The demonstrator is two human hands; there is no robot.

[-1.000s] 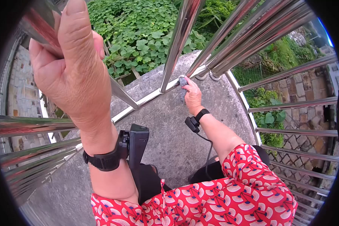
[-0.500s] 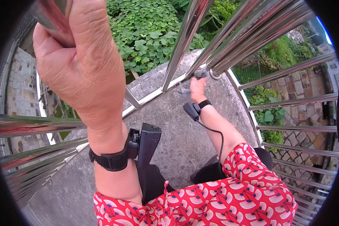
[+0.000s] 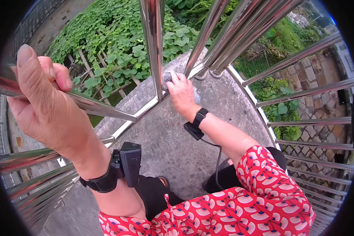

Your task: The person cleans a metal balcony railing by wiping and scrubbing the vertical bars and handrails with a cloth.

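Observation:
My left hand (image 3: 53, 112) is wrapped loosely round a shiny metal railing bar (image 3: 102, 107), thumb stretched upward and fingers curled over the bar. Farther off, my right hand (image 3: 182, 96) presses a crumpled greyish cloth (image 3: 168, 77) against the railing's bottom rail (image 3: 147, 107), between two upright bars. Most of that cloth lies hidden under the fingers; a pale bit shows beside the hand. Both wrists wear black straps with black devices, and a cable runs from the right one.
Metal railings surround a grey concrete floor (image 3: 173, 145). A cluster of thick posts (image 3: 239, 39) stands at the corner ahead. Green leafy plants (image 3: 118, 35) grow beyond the bars. Stone paving (image 3: 310, 106) lies below on the right. My feet are on the concrete.
My right hand has moved left along the bottom rail with the cloth, away from the corner posts. My left hand has shifted lower and to the left in view, still round a bar.

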